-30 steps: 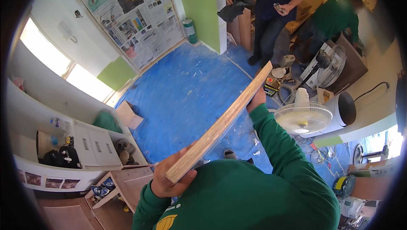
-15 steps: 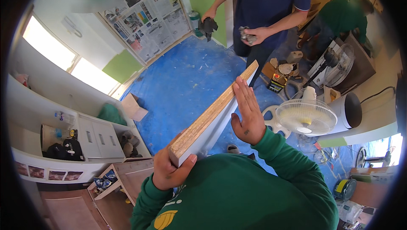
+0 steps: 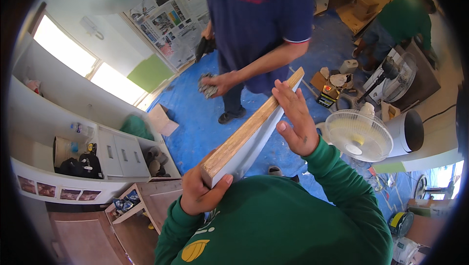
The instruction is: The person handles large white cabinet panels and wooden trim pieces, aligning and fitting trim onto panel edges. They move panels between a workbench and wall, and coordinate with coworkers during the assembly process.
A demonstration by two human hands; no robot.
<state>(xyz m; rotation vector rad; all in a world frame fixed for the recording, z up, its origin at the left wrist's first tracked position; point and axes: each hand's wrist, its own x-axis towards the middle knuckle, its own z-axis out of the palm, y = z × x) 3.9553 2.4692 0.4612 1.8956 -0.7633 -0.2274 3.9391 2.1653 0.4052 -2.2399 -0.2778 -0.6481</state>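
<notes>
A long board (image 3: 249,128) with a raw wood-coloured edge and a smooth white face slants away from my chest toward the far right. My left hand (image 3: 199,194) is wrapped round its near end, thumb on the white face and fingers hidden beneath the far side. Near the board's far end, my right hand (image 3: 297,127) lies flat with its fingers stretched out, the fingertips at the wood edge and the thumb apart. The board's underside does not show.
A person in a dark blue shirt (image 3: 259,25) stands just beyond the board, a crumpled grey wad (image 3: 207,86) in one hand. Right of my right hand stands a white fan (image 3: 359,138). Another person in green (image 3: 398,23) bends at the far right. Blue sheeting (image 3: 183,138) covers the floor.
The person in blue has stepped nearer and to the left, carrying the grey wad along. My hands and the board keep nearly the same pose, shifted slightly right in view.
</notes>
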